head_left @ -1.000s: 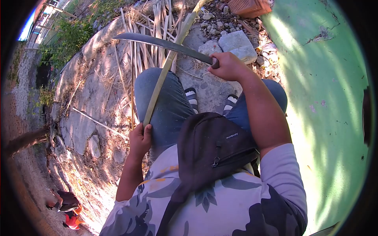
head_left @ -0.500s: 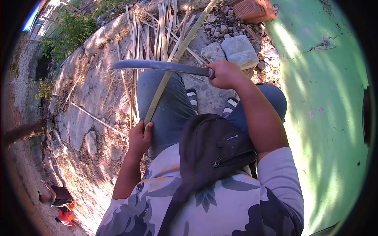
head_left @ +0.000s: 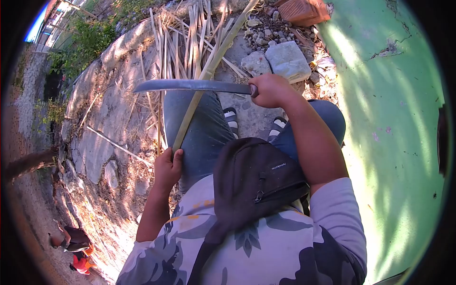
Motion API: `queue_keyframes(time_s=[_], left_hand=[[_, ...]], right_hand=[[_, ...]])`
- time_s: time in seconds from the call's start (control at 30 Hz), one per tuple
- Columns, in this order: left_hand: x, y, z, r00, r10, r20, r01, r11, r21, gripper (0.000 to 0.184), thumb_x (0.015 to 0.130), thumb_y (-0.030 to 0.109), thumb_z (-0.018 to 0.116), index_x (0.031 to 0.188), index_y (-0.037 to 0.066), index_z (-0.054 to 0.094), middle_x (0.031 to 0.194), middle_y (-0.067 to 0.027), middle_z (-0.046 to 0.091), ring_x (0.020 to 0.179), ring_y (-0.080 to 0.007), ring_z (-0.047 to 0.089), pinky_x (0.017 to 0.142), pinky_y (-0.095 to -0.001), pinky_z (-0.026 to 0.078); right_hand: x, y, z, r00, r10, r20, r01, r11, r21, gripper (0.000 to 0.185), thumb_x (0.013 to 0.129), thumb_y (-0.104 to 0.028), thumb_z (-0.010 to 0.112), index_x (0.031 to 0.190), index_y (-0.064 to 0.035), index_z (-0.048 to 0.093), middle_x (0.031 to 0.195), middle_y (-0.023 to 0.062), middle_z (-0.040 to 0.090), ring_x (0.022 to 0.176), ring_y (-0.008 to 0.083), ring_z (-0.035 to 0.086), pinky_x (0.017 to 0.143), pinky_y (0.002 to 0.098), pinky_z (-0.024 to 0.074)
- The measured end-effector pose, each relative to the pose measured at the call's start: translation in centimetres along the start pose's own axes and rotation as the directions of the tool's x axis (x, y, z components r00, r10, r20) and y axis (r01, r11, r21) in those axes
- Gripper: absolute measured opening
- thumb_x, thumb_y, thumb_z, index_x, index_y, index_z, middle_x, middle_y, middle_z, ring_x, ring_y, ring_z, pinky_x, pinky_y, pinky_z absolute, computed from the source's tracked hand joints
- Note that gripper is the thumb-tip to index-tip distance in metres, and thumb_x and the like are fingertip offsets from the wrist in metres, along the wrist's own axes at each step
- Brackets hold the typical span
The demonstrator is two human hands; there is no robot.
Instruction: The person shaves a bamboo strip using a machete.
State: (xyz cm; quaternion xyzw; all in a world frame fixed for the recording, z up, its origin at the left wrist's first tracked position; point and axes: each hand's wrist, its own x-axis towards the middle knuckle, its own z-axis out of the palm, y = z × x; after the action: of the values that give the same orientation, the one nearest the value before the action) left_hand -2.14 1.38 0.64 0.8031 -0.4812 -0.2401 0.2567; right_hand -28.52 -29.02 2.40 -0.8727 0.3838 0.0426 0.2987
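My right hand (head_left: pixel 273 90) is closed round the handle of a machete (head_left: pixel 190 85). Its long, slightly curved blade points left and lies across a pale yellow-green bamboo strip (head_left: pixel 188 116). The near end of that strip is gripped in my left hand (head_left: pixel 167 167), thumb along its side, by my left thigh. From there the strip slants up and away over the thigh to the top of the view. Whether the blade edge bites into the strip or only rests on it, I cannot tell. My right fingers are partly hidden behind the fist.
Several split bamboo strips (head_left: pixel 194 45) lie in a heap ahead. Beyond my feet are pale stone blocks (head_left: pixel 287 61), gravel and an orange brick-like block (head_left: pixel 304 10). A green wall (head_left: pixel 389 142) stands close on the right. Two people (head_left: pixel 76 240) are far off at lower left.
The machete blade has shifted slightly toward me along the bamboo strip, and its tip has dropped a little. My left hand keeps its hold in nearly the same place.
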Motion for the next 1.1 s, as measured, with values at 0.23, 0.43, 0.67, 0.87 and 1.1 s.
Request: queue_keyframes(time_s=[0.23, 0.43, 0.67, 0.87, 1.1], left_hand=[[0.2, -0.4, -0.1, 1.0, 0.008, 0.013, -0.008, 1.0, -0.011, 0.048, 0.103, 0.044, 0.059, 0.084, -0.001, 0.06, 0.057, -0.0156, 0.054, 0.05, -0.0265, 0.054, 0.052, -0.0406, 0.042], [0.2, -0.3, 0.4, 1.0, 0.015, 0.002, -0.015, 0.999, -0.052, 0.049, 0.103, 0.044, 0.059, 0.082, 0.0, 0.059, 0.056, -0.0145, 0.053, 0.049, -0.0248, 0.052, 0.051, -0.0405, 0.041], [0.2, -0.3, 0.3, 1.0, 0.002, -0.003, -0.002, 0.999, -0.044, 0.047, 0.102, 0.043, 0.061, 0.081, 0.001, 0.059, 0.055, -0.0135, 0.053, 0.048, -0.0248, 0.053, 0.05, -0.04, 0.04], [0.3, -1.2, 0.4, 1.0, 0.026, 0.008, -0.025, 0.998, -0.058, 0.044, 0.102, 0.041, 0.061, 0.084, 0.001, 0.06, 0.055, -0.0128, 0.054, 0.048, -0.0229, 0.053, 0.049, -0.039, 0.04], [0.2, -0.9, 0.5, 1.0, 0.008, 0.008, -0.007, 0.996, -0.093, 0.045, 0.103, 0.042, 0.06, 0.088, 0.0, 0.062, 0.056, -0.0103, 0.054, 0.049, -0.0191, 0.053, 0.05, -0.0366, 0.041]], right_hand=[[1.8, 4.1, 0.9, 0.983, 0.087, -0.163, -0.036, 0.955, 0.295, 0.023, 0.081, -0.02, 0.064, 0.097, -0.005, 0.072, 0.088, 0.0224, 0.07, 0.089, 0.0412, 0.068, 0.08, 0.0463, 0.0536], [0.4, 2.2, 1.3, 0.993, -0.074, -0.087, 0.087, 0.983, 0.159, 0.024, 0.08, -0.018, 0.064, 0.1, -0.0066, 0.071, 0.087, 0.0215, 0.07, 0.087, 0.0411, 0.068, 0.079, 0.0478, 0.0535], [1.4, 2.1, 1.5, 0.997, -0.06, -0.052, 0.064, 0.994, 0.086, 0.021, 0.08, -0.019, 0.066, 0.097, -0.0085, 0.072, 0.09, 0.0184, 0.072, 0.09, 0.0397, 0.069, 0.083, 0.0472, 0.0545], [1.5, 3.6, 1.6, 0.988, 0.018, -0.155, 0.004, 0.99, 0.14, 0.022, 0.078, -0.024, 0.074, 0.093, -0.0076, 0.07, 0.089, 0.0163, 0.072, 0.091, 0.0377, 0.069, 0.081, 0.0456, 0.0547], [1.1, 3.3, 1.7, 0.982, -0.047, -0.181, 0.085, 0.975, 0.206, 0.023, 0.079, -0.022, 0.076, 0.09, -0.004, 0.069, 0.087, 0.0161, 0.071, 0.088, 0.0365, 0.069, 0.08, 0.0441, 0.0547]])
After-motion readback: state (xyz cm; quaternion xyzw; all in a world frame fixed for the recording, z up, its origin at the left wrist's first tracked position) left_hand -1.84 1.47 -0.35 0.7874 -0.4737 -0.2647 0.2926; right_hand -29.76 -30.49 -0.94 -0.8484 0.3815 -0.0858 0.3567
